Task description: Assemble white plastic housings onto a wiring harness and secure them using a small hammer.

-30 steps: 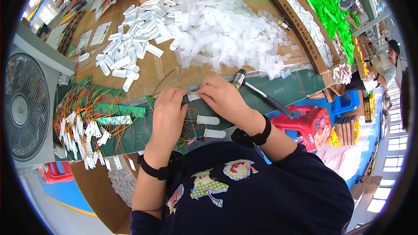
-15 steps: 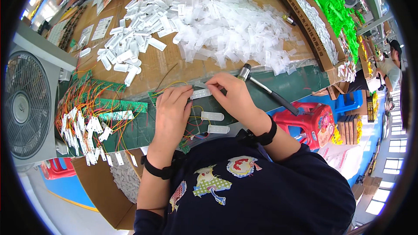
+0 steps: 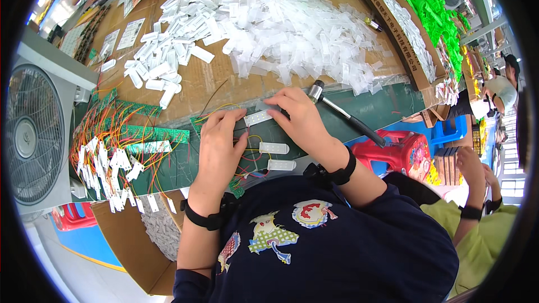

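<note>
A small white LED board (image 3: 258, 118) with rows of dots lies between my two hands at the green table's edge. My left hand (image 3: 220, 140) grips its left end, fingers curled with the thumb below. My right hand (image 3: 298, 116) pinches the right end. A small translucent film piece (image 3: 262, 105) shows just behind the board, by my right fingertips. Two similar white pieces, the upper one (image 3: 274, 148) and the lower one (image 3: 282, 165), sit below my hands with thin wires about them. A black-handled hammer (image 3: 351, 122) rests right of my right hand.
White plastic shells (image 3: 168, 56) and clear film pieces (image 3: 303, 33) are heaped beyond. Wired green circuit boards (image 3: 151, 134) lie left, near a fan (image 3: 35, 134). A cardboard box (image 3: 396, 36) stands far right. Red stool (image 3: 393, 154) and another person's arm (image 3: 471, 185) are at right.
The LED board has tilted, its right end higher, and shows more between my hands. My right hand has shifted slightly up. Another person has come into view at right.
</note>
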{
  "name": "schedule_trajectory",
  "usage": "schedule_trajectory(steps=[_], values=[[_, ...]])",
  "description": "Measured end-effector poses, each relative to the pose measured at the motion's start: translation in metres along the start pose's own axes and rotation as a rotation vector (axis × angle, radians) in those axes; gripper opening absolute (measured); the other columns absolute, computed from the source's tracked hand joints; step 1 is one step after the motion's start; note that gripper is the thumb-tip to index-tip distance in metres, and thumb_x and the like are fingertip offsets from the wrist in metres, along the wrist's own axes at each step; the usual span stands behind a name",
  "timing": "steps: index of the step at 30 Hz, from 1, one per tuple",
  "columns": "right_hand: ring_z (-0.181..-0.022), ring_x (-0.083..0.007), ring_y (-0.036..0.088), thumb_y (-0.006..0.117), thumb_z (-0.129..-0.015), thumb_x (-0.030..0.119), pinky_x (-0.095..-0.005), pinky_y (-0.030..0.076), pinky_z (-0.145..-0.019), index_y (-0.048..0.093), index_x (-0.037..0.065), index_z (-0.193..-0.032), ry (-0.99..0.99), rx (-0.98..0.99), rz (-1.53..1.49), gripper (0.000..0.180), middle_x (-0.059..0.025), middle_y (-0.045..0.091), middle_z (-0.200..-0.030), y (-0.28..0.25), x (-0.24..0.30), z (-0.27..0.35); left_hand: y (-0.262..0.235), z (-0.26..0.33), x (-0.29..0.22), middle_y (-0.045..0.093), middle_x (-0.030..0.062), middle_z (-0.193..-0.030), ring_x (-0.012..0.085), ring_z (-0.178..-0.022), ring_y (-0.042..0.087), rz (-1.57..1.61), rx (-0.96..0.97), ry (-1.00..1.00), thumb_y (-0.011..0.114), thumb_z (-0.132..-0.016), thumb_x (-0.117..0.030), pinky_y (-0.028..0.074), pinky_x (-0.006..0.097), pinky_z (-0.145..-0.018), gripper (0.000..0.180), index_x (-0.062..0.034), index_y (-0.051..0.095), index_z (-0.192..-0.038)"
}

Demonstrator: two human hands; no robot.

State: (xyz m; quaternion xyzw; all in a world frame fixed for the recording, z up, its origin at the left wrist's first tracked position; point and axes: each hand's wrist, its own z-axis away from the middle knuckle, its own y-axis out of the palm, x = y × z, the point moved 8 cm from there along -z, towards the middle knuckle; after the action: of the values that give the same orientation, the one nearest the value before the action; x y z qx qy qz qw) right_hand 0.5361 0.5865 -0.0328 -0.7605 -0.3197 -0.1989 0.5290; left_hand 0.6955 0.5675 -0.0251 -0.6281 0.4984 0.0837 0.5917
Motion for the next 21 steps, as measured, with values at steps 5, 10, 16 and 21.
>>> schedule_trajectory(steps=[5,10,16,21], values=[[-0.09,-0.0279,0.056,0.072,-0.076,0.002,-0.0364,0.046,-0.077,0.068,0.005,-0.097,-0.202,0.074,-0.037,0.021,-0.0084,0.059,-0.094,0.009,0.02,-0.004,0.001,0.001,0.003,0.067,0.0109,-0.104,0.0301,-0.104,0.059,0.014,-0.006,-0.016,0.073,-0.071,0.001,0.044,0.043,-0.093,0.043,-0.0033,0.06,-0.111],[-0.089,-0.0278,0.056,0.071,-0.076,0.002,-0.0366,0.046,-0.077,0.068,0.004,-0.094,-0.217,0.099,-0.033,0.019,-0.0081,0.059,-0.093,0.017,0.02,-0.003,-0.001,0.0,0.001,0.066,0.0141,-0.106,0.0307,-0.103,0.059,0.013,-0.006,-0.003,0.074,-0.071,0.002,0.047,0.039,-0.089,0.043,-0.0007,0.059,-0.111],[-0.09,-0.0278,0.056,0.072,-0.075,0.003,-0.0368,0.047,-0.078,0.069,0.003,-0.093,-0.18,0.126,-0.033,0.018,-0.009,0.059,-0.094,0.017,0.015,-0.005,-0.001,-0.001,-0.002,0.067,0.0126,-0.107,0.031,-0.103,0.058,-0.008,-0.013,-0.01,0.073,-0.069,0.004,0.047,0.04,-0.089,0.035,-0.0021,0.065,-0.103],[-0.094,-0.0319,0.055,0.062,-0.072,-0.003,-0.0433,0.046,-0.081,0.063,0.005,-0.1,-0.075,-0.173,0.197,0.029,-0.0108,0.058,-0.093,-0.029,0.013,0.0,-0.001,0.0,-0.008,0.068,0.0095,-0.111,0.031,-0.105,0.058,-0.103,-0.014,0.093,0.072,-0.069,0.001,0.046,0.042,-0.091,0.03,-0.0034,0.067,-0.098]])
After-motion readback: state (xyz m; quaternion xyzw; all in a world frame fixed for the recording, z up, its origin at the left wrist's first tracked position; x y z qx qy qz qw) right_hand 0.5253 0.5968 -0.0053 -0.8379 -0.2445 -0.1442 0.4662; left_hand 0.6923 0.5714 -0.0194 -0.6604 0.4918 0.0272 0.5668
